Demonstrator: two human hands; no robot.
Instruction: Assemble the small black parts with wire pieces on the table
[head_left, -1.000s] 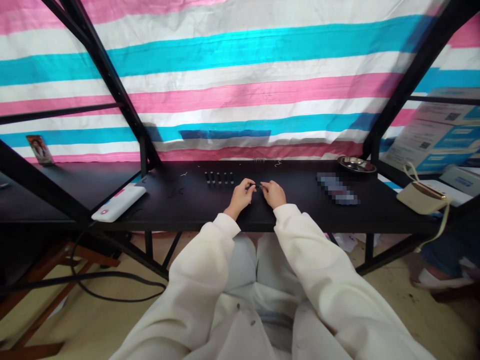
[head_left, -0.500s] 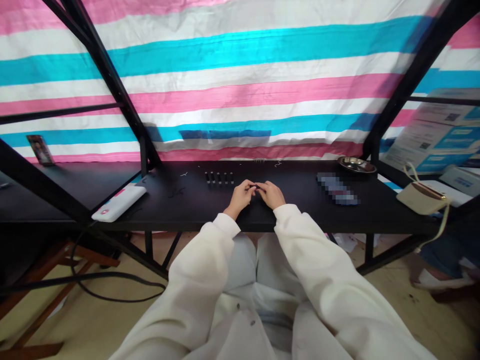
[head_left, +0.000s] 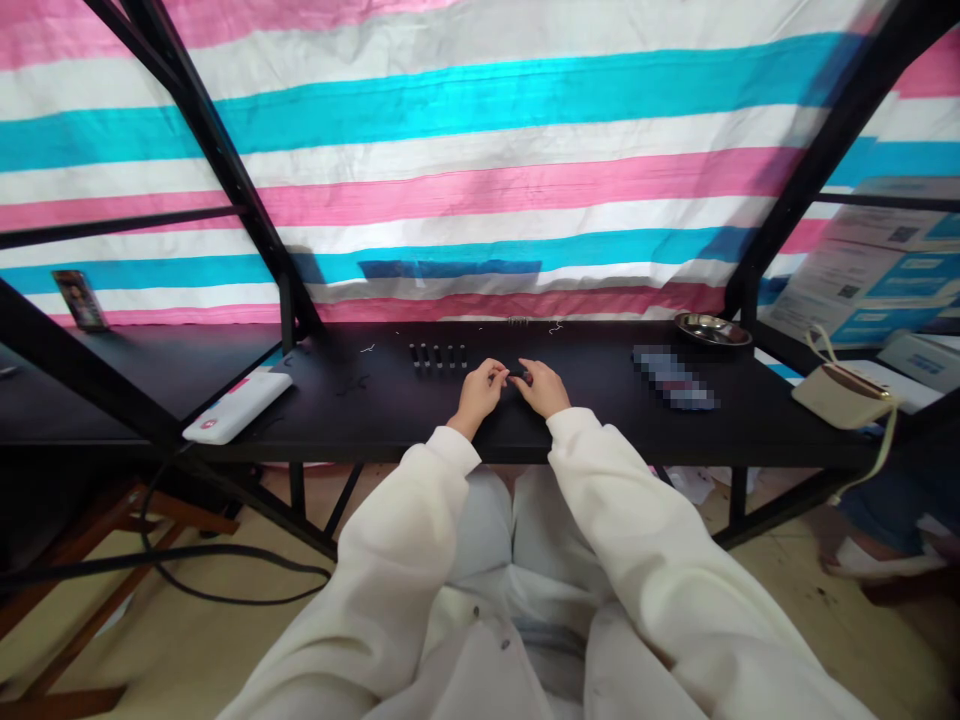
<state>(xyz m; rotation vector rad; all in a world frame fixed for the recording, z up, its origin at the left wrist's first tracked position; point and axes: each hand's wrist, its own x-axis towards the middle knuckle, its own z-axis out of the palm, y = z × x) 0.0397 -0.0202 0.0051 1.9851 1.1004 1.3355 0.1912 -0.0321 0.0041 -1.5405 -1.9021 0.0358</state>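
My left hand (head_left: pixel 478 390) and my right hand (head_left: pixel 543 387) rest on the black table (head_left: pixel 390 415), close together at its middle. Both have curled fingers. My right hand pinches a small dark part (head_left: pixel 517 374) between thumb and fingers. The fingertips of my left hand are pinched together just left of that part; what they hold is too small to make out. A row of several small black upright pieces (head_left: pixel 439 356) stands just behind and left of my left hand.
A white power bank (head_left: pixel 238 404) lies at the table's left front. A metal dish (head_left: pixel 713 329) and a blurred flat item (head_left: pixel 673 378) sit at the right. A cream bag (head_left: pixel 844 394) lies further right. Black frame posts (head_left: pixel 225 165) rise on both sides.
My hands drew together from a small gap, then my right hand took the small dark part slightly back and right. My left fingertips lifted a little.
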